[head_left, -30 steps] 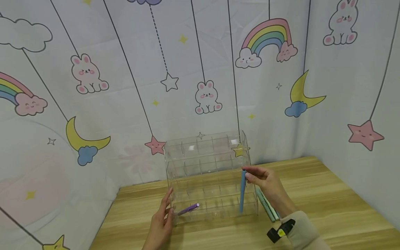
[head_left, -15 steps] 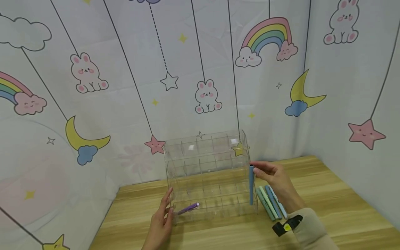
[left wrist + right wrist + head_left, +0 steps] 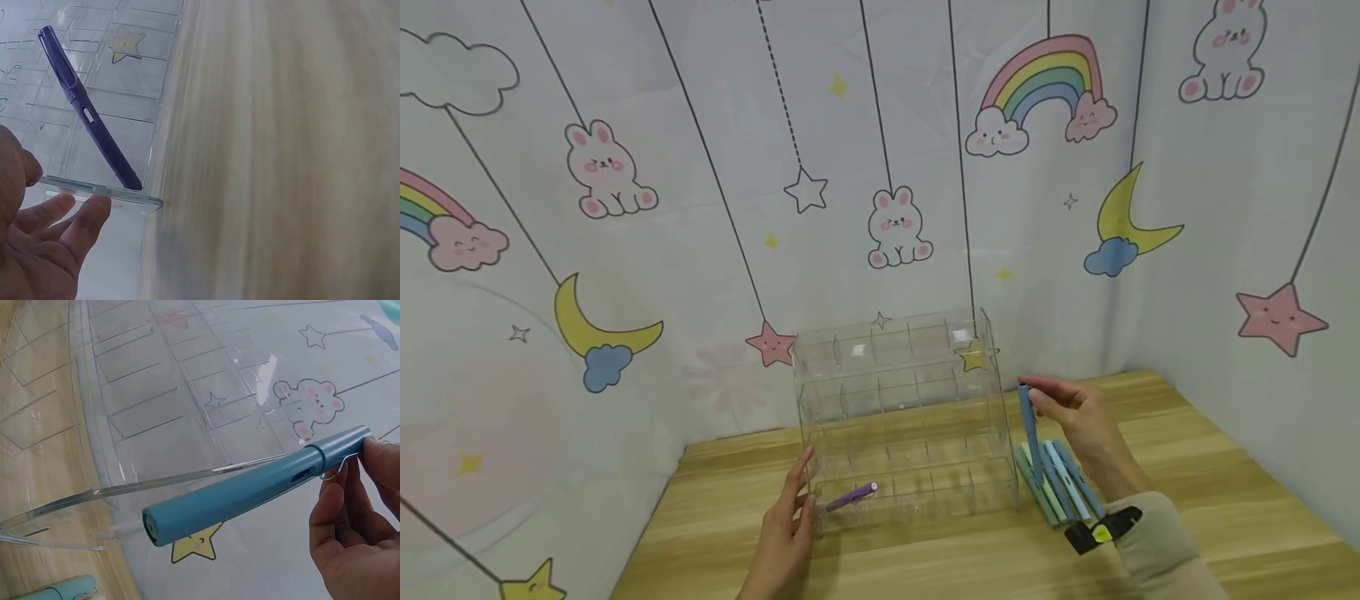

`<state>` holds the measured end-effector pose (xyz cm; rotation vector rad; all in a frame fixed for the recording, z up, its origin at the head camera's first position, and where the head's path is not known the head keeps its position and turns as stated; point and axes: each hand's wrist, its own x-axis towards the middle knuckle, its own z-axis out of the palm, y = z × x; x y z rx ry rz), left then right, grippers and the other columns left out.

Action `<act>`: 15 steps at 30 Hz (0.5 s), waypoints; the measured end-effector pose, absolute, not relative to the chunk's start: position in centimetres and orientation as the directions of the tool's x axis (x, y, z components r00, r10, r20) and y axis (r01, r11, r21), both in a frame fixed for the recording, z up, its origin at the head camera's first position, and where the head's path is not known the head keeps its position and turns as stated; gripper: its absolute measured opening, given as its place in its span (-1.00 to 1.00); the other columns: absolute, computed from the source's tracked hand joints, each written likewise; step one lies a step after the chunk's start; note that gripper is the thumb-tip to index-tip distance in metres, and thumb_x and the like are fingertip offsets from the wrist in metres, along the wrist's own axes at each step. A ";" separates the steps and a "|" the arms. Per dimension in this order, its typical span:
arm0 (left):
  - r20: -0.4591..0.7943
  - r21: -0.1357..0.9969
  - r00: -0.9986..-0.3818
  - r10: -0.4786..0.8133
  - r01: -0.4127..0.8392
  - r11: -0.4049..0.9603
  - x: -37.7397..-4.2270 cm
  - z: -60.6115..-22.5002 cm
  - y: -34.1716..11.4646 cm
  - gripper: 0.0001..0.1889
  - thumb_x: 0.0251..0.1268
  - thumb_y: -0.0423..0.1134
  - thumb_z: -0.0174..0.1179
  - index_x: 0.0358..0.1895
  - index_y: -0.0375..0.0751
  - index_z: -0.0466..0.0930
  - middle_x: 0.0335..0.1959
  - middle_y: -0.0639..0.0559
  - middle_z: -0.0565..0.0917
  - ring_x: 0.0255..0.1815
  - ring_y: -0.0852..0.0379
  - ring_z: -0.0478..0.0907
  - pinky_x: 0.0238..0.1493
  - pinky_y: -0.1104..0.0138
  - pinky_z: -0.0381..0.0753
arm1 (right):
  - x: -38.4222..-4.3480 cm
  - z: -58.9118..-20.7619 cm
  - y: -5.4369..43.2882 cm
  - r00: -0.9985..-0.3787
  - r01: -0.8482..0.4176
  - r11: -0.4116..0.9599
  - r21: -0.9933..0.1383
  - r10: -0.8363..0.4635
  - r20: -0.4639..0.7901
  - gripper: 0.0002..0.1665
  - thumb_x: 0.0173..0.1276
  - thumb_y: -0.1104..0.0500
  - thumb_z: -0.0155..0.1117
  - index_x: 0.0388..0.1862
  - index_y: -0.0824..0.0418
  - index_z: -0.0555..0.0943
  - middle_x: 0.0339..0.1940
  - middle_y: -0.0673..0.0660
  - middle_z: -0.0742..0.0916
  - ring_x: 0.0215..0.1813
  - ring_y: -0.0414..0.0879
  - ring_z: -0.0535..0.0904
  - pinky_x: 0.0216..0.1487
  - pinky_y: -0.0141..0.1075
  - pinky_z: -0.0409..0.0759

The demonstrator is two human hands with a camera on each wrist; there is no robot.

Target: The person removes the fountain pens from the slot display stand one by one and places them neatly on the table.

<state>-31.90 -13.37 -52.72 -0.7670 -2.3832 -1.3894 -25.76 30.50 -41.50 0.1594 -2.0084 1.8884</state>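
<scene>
A clear acrylic rack (image 3: 917, 362) with stepped, divided tiers stands on the table. My left hand (image 3: 784, 529) holds its left side; in the left wrist view the fingertips press the outside of the side panel, the thumb on the other side. In the lowest tier, at the left end, a purple pen (image 3: 103, 134) lies slanted. To the right of the rack, my right hand (image 3: 1086, 429) pinches a blue pen (image 3: 237, 494) by one end between thumb and fingers. This pen hangs nearly upright, its lower end overlapping a row of pens (image 3: 1081, 482) in the head view.
Several green, pale and blue pens lie side by side in that row on the wood-grain table (image 3: 925, 567), close to the rack's right side. Behind the table hangs a white curtain (image 3: 700, 250) printed with rabbits, rainbows, moons and stars.
My right hand has carried the blue pen rightward, from in front of the rack to past its right side and over the row of pens. The left hand stays at the rack.
</scene>
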 end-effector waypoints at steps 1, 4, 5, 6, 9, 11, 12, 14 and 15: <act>0.480 0.720 -0.824 0.301 0.567 0.400 -32.0 -52.7 -13.4 -0.20 0.60 -0.59 0.02 0.75 0.12 0.11 0.60 -0.50 0.36 0.19 -0.57 0.69 -0.16 0.16 0.90 | -25.7 -41.4 30.7 -0.921 -0.331 0.102 -0.938 0.179 0.345 -0.57 0.64 0.20 0.29 0.30 0.49 0.66 -0.01 -0.33 0.84 -0.01 -0.37 0.70 0.01 -0.48 0.67; 0.477 0.716 -0.826 0.300 0.563 0.412 -32.1 -52.8 -13.3 -0.19 0.60 -0.59 0.01 0.76 0.12 0.09 0.60 -0.51 0.36 0.20 -0.58 0.69 -0.14 0.15 0.90 | -25.7 -41.3 31.2 -0.919 -0.324 0.115 -0.939 0.197 0.341 -0.58 0.64 0.18 0.29 0.29 0.46 0.68 -0.05 -0.35 0.84 -0.04 -0.36 0.70 -0.01 -0.48 0.67; 0.479 0.714 -0.825 0.300 0.565 0.412 -32.1 -52.8 -13.3 -0.19 0.60 -0.59 0.01 0.76 0.11 0.09 0.60 -0.51 0.36 0.20 -0.58 0.69 -0.14 0.15 0.90 | -25.7 -41.3 31.4 -0.918 -0.325 0.109 -0.939 0.201 0.341 -0.59 0.63 0.18 0.29 0.28 0.44 0.69 -0.07 -0.34 0.85 -0.06 -0.35 0.70 -0.02 -0.48 0.68; 0.480 0.714 -0.824 0.299 0.566 0.413 -32.1 -52.7 -13.3 -0.19 0.60 -0.59 0.01 0.76 0.11 0.10 0.60 -0.51 0.36 0.20 -0.58 0.69 -0.14 0.15 0.90 | -25.7 -41.3 31.6 -0.917 -0.325 0.105 -0.940 0.207 0.340 -0.59 0.63 0.18 0.29 0.28 0.43 0.70 -0.08 -0.33 0.85 -0.07 -0.34 0.69 -0.02 -0.47 0.68; 0.485 0.711 -0.821 0.301 0.570 0.411 -31.9 -52.7 -13.3 -0.19 0.60 -0.60 0.02 0.75 0.11 0.10 0.60 -0.52 0.35 0.19 -0.58 0.69 -0.15 0.15 0.90 | -25.8 -41.4 32.2 -0.916 -0.320 0.095 -0.943 0.222 0.334 -0.60 0.63 0.17 0.30 0.27 0.41 0.71 -0.10 -0.32 0.85 -0.10 -0.33 0.69 -0.04 -0.46 0.69; 0.487 0.709 -0.818 0.306 0.575 0.409 -31.9 -52.6 -13.3 -0.19 0.60 -0.60 0.02 0.75 0.11 0.10 0.60 -0.52 0.35 0.19 -0.58 0.69 -0.15 0.14 0.90 | -25.9 -41.7 32.7 -0.918 -0.301 0.112 -0.947 0.236 0.320 -0.58 0.63 0.15 0.30 0.29 0.40 0.71 -0.10 -0.34 0.84 -0.11 -0.33 0.67 -0.05 -0.45 0.69; 0.488 0.707 -0.816 0.309 0.577 0.408 -31.8 -52.6 -13.3 -0.19 0.60 -0.60 0.02 0.75 0.11 0.10 0.61 -0.52 0.34 0.19 -0.58 0.70 -0.16 0.14 0.90 | -25.9 -41.8 33.0 -0.919 -0.288 0.125 -0.949 0.243 0.311 -0.57 0.64 0.13 0.30 0.30 0.39 0.70 -0.10 -0.35 0.84 -0.11 -0.33 0.67 -0.05 -0.46 0.68; 0.489 0.704 -0.813 0.315 0.581 0.407 -31.8 -52.5 -13.3 -0.20 0.60 -0.60 0.01 0.75 0.11 0.10 0.61 -0.52 0.33 0.18 -0.57 0.70 -0.17 0.13 0.90 | -26.1 -42.2 33.5 -0.921 -0.257 0.156 -0.954 0.261 0.290 -0.55 0.64 0.10 0.30 0.32 0.36 0.70 -0.11 -0.39 0.82 -0.13 -0.34 0.65 -0.06 -0.45 0.69; 0.489 0.703 -0.812 0.318 0.583 0.408 -31.7 -52.5 -13.4 -0.20 0.61 -0.60 0.01 0.75 0.11 0.10 0.61 -0.52 0.33 0.17 -0.57 0.71 -0.17 0.12 0.90 | -26.2 -42.4 33.7 -0.921 -0.242 0.162 -0.957 0.271 0.279 -0.54 0.64 0.09 0.31 0.33 0.36 0.69 -0.11 -0.39 0.81 -0.14 -0.33 0.65 -0.07 -0.45 0.69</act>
